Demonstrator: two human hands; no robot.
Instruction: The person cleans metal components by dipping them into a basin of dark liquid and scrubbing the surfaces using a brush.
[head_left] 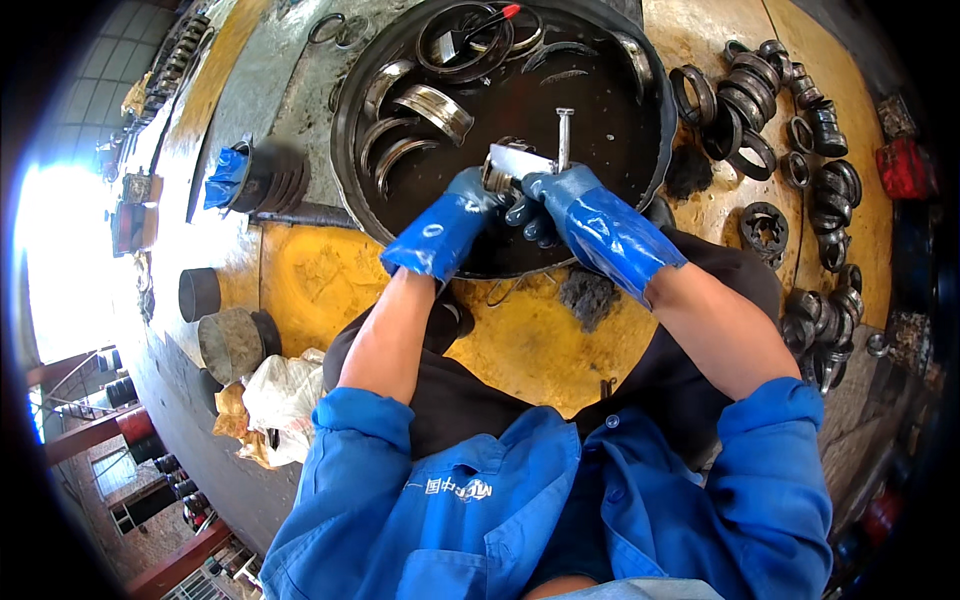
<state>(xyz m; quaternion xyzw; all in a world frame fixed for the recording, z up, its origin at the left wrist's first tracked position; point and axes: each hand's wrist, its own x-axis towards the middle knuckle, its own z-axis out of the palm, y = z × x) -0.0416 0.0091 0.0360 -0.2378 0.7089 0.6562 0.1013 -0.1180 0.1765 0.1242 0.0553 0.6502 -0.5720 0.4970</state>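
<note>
My left hand [470, 195] and my right hand [548, 195], both in blue rubber gloves, meet over the near part of a big round black pan [350, 170]. Between them I hold a small metal part [515, 160], a bright flat piece with a round end; my left grip is closed around its round end, and my right grip is closed on the other side, fingers curled tight against it. A short metal bolt [564, 135] stands up just behind the part; I cannot tell whether it is joined to it.

Inside the pan lie several curved half-ring metal shells [432, 108], some bright, some dark with oil, and at the far side a ring [462, 40] with a red-tipped tool [490, 20] across it.

The pan sits on a stained yellow desk [320, 275], greasy and worn, with a grey patch on its far left. To my right, 2 loose groups of dark metal rings [740, 100] and gear-like parts [765, 225] crowd the desk. To my left stand a dark cylinder with a blue glove [228, 175] draped on it and 2 more round metal cylinders [228, 340], near a crumpled white bag [285, 390]. Beyond the left edge, bright daylight, red beams and a building show far below.
</note>
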